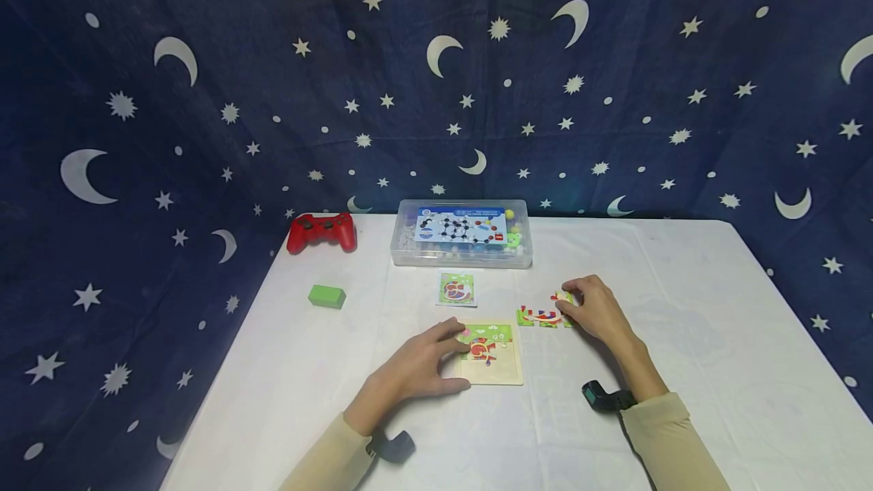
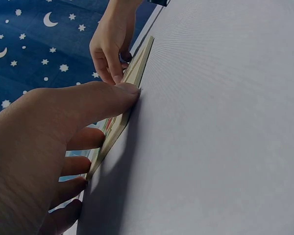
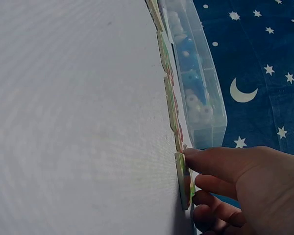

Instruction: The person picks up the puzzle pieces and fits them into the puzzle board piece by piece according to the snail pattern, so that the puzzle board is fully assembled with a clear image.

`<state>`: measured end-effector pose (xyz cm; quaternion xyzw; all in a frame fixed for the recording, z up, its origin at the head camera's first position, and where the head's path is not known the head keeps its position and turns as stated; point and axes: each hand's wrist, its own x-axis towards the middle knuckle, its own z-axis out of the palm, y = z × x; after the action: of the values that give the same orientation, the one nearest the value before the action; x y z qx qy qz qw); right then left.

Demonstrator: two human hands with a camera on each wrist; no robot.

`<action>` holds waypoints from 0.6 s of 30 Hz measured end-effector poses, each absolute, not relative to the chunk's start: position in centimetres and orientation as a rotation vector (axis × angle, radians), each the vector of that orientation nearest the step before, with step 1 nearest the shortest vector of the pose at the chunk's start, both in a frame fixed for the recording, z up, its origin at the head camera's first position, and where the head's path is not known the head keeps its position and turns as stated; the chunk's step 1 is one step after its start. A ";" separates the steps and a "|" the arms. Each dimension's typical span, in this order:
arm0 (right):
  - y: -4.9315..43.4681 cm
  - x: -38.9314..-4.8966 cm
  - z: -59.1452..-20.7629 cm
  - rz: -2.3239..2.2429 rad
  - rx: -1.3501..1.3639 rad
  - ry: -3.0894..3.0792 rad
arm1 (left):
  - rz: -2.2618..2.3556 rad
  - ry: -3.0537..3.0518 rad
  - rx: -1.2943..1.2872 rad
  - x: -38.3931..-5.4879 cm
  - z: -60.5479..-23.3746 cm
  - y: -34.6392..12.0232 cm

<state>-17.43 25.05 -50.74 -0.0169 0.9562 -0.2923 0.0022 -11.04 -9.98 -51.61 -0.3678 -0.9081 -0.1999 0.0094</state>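
Observation:
A square wooden puzzle board (image 1: 508,372) lies near the middle of the white table, partly filled with green and red picture pieces. My left hand (image 1: 421,364) holds it from the left, the thumb at its near edge and the fingers over its left side. To the right of the board, loose puzzle pieces (image 1: 546,317) lie close together. At the right end of that group, my right hand (image 1: 599,311) pinches a puzzle piece (image 3: 183,178) between thumb and fingers; the fingers partly hide it in the head view.
Behind the board lies a small picture card (image 1: 455,290). Farther back stands a clear plastic box (image 1: 461,258) with a molecule-model label and small beads. On the left are a red game controller (image 1: 322,232) and a green block (image 1: 327,296). A star-patterned cloth (image 1: 409,82) hangs behind.

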 end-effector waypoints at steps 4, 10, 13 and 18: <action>25.1 -17.4 -50.8 -0.911 -0.061 3.005 | -0.613 -2.833 -1.149 -11.1 -51.6 -10.0; 25.1 -17.4 -50.8 -0.934 -0.080 3.020 | -0.613 -2.837 -1.145 -11.1 -51.6 -10.0; 25.1 -17.4 -50.8 -0.957 -0.098 3.031 | -0.616 -2.835 -1.148 -11.1 -51.6 -10.0; 25.3 -17.3 -50.7 -0.988 -0.156 3.060 | -0.622 -2.834 -1.153 -11.1 -51.6 -10.0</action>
<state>-17.33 25.25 -50.69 -0.0484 0.9498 -0.3066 -0.0387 -11.12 -10.00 -51.63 -0.3694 -0.9077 -0.1990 0.0095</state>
